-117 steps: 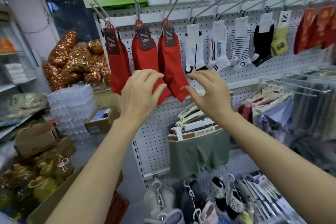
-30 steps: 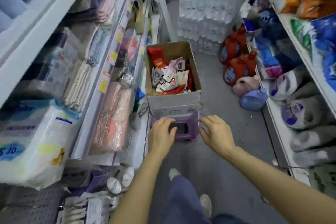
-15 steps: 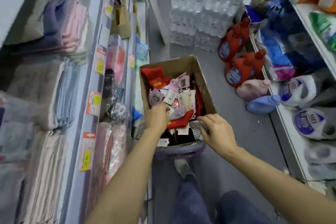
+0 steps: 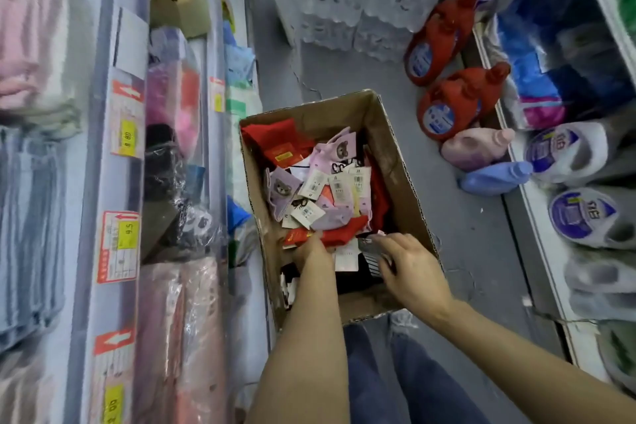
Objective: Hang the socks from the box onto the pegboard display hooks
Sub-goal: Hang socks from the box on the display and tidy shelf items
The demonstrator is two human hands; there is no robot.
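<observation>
Two hands reach into the open brown cardboard box [image 4: 392, 162] at frame centre. The left hand [image 4: 315, 253] sits on the flat red sock pair [image 4: 340, 234], which runs left-right just above it; its fingers seem to pinch the sock, though blur hides them. The right hand [image 4: 409, 265] hovers, fingers spread, over dark packets. No pegboard shows.

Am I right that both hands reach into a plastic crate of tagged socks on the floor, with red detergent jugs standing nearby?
Not quite. In the head view it is a cardboard box, not a plastic crate. Both the left hand and right hand do reach into its socks, with red detergent jugs nearby.
</observation>
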